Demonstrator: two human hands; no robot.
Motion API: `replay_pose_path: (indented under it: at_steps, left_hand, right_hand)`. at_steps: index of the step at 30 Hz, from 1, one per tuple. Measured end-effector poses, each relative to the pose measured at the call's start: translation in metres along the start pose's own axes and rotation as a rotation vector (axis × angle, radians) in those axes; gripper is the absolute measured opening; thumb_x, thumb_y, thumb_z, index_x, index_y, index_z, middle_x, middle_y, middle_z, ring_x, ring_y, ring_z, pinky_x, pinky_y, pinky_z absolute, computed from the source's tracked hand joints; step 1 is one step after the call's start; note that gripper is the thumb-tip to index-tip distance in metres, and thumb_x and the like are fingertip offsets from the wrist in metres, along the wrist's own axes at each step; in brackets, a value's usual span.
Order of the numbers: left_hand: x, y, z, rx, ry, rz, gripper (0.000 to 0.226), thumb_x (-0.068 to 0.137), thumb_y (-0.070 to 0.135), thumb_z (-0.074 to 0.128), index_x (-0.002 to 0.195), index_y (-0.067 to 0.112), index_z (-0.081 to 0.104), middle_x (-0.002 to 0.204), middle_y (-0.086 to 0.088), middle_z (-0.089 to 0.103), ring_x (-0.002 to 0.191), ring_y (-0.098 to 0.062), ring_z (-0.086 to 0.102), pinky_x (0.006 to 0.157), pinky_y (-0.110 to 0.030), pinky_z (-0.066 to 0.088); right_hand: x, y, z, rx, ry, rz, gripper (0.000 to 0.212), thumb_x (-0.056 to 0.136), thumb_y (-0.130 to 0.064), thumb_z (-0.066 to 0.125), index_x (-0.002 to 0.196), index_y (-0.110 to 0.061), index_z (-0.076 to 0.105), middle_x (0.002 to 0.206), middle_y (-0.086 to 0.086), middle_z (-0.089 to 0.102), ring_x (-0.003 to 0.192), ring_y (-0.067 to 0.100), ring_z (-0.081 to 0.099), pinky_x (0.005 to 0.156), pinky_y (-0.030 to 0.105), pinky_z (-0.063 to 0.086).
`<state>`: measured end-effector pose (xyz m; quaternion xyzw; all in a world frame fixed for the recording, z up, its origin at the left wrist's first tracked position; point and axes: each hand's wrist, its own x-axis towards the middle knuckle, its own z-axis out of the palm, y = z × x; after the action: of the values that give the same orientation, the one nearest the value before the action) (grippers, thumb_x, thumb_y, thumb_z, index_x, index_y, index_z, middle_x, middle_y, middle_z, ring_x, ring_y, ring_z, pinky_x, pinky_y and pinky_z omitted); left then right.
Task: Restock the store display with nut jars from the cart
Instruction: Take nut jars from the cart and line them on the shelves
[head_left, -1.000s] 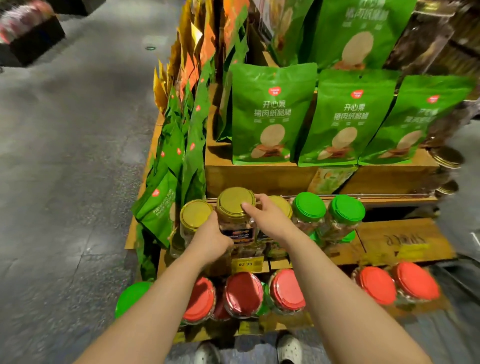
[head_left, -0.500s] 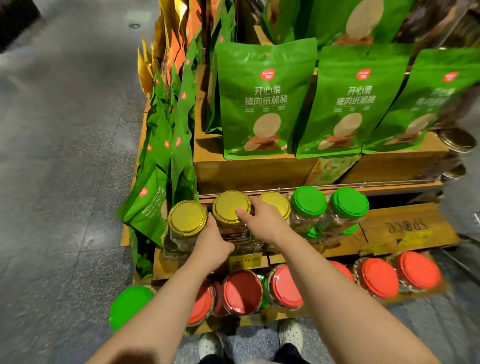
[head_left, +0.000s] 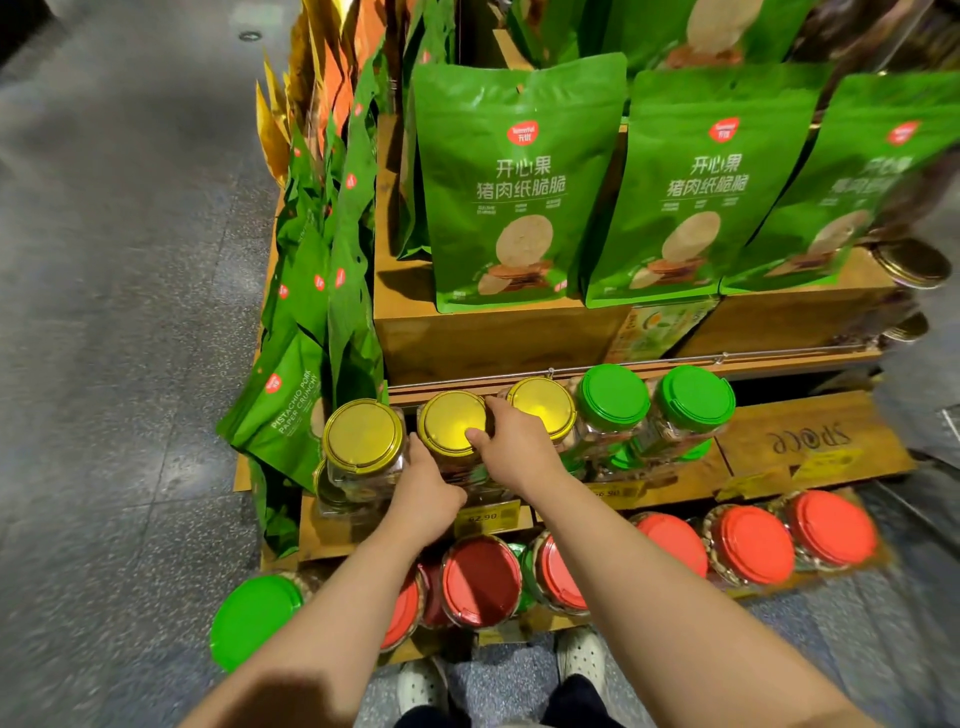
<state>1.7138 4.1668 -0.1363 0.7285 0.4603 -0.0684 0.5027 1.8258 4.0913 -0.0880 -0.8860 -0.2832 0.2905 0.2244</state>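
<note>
A clear nut jar with a yellow lid (head_left: 450, 422) stands on the middle wooden shelf (head_left: 810, 447) between two other yellow-lidded jars (head_left: 363, 435) (head_left: 543, 404). My left hand (head_left: 425, 493) holds the jar's body from the front left. My right hand (head_left: 511, 446) grips its right side, thumb lying on the lid. Two green-lidded jars (head_left: 613, 397) (head_left: 695, 397) stand to the right on the same shelf.
Several red-lidded jars (head_left: 750, 544) lie on the bottom tier, with one green-lidded jar (head_left: 253, 618) at the left corner. Green snack pouches (head_left: 519, 187) stand on wooden boxes above and hang down the display's left side. Grey floor lies to the left.
Both hands have stayed on the middle yellow-lidded jar, which sits slightly lower among its neighbours. The camera has tilted down and come closer.
</note>
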Motion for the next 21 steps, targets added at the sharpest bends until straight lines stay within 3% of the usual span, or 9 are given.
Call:
replay_pose_path:
  at_steps: [3,6,9,12,15,17,19,21]
  left_hand:
    - [0.003,0.000,0.001,0.005,0.007,0.002,0.110,0.083,0.002,0.069,0.162,0.015,-0.006,0.156,-0.022,0.039,0.132,-0.039,0.050,0.109,-0.050,0.045]
    - [0.003,0.001,0.000,-0.007,0.010,-0.015,0.109,0.084,0.003,0.070,0.162,0.014,-0.006,0.149,-0.026,0.045,0.126,-0.039,0.056,0.101,-0.045,0.051]
    - [-0.001,0.006,-0.003,0.000,0.017,-0.004,0.103,0.085,0.005,0.070,0.161,0.010,0.002,0.142,-0.027,0.052,0.108,-0.034,0.063,0.078,-0.035,0.053]
    - [-0.006,0.011,-0.007,0.038,0.022,0.028,0.111,0.087,0.006,0.070,0.161,0.012,-0.013,0.145,-0.024,0.049,0.102,-0.029,0.064,0.065,-0.025,0.045]
    - [-0.015,0.016,-0.014,0.126,0.020,0.091,0.115,0.086,0.007,0.071,0.161,0.014,-0.017,0.163,-0.021,0.026,0.122,-0.033,0.059,0.077,-0.029,0.054]
    - [-0.022,0.020,-0.019,0.187,0.013,0.119,0.116,0.085,0.010,0.074,0.161,0.015,-0.014,0.169,-0.014,0.011,0.134,-0.034,0.050,0.093,-0.036,0.055]
    - [-0.029,0.022,-0.026,0.221,0.008,0.158,0.117,0.084,0.014,0.077,0.163,0.016,-0.010,0.170,-0.011,0.008,0.145,-0.034,0.038,0.111,-0.045,0.044]
    - [-0.036,0.022,-0.034,0.246,0.005,0.213,0.115,0.084,0.021,0.080,0.164,0.017,-0.002,0.169,-0.012,0.012,0.151,-0.032,0.028,0.119,-0.045,0.034]
  right_hand:
    - [-0.001,0.000,0.003,-0.008,0.028,-0.001,0.055,0.102,-0.030,0.060,0.150,-0.010,0.043,0.134,0.016,0.064,0.124,0.034,0.059,0.097,0.038,0.048]
    - [-0.002,-0.001,0.005,-0.011,0.056,0.001,0.056,0.101,-0.031,0.062,0.150,-0.011,0.044,0.133,0.015,0.065,0.123,0.034,0.060,0.096,0.038,0.049]
    - [-0.001,-0.001,0.007,-0.007,0.073,0.012,0.058,0.100,-0.032,0.064,0.151,-0.013,0.044,0.133,0.016,0.065,0.124,0.035,0.059,0.096,0.038,0.049]
    - [0.000,-0.001,0.007,-0.001,0.093,0.006,0.055,0.097,-0.031,0.068,0.147,-0.017,0.049,0.132,0.014,0.066,0.121,0.034,0.061,0.094,0.037,0.050]
    - [-0.005,-0.003,0.003,0.026,0.107,0.009,0.061,0.096,-0.031,0.069,0.151,-0.018,0.046,0.139,0.013,0.062,0.127,0.032,0.059,0.099,0.037,0.049]
    - [-0.010,-0.004,-0.001,0.041,0.117,0.007,0.062,0.096,-0.032,0.069,0.152,-0.017,0.045,0.144,0.010,0.059,0.132,0.029,0.056,0.106,0.038,0.045]
    - [-0.018,-0.005,-0.008,0.056,0.122,-0.009,0.059,0.096,-0.033,0.069,0.149,-0.015,0.049,0.145,0.007,0.059,0.132,0.026,0.056,0.109,0.038,0.044]
    - [-0.029,-0.006,-0.017,0.075,0.137,-0.021,0.055,0.096,-0.034,0.070,0.144,-0.014,0.055,0.141,0.005,0.062,0.129,0.024,0.058,0.108,0.039,0.046]
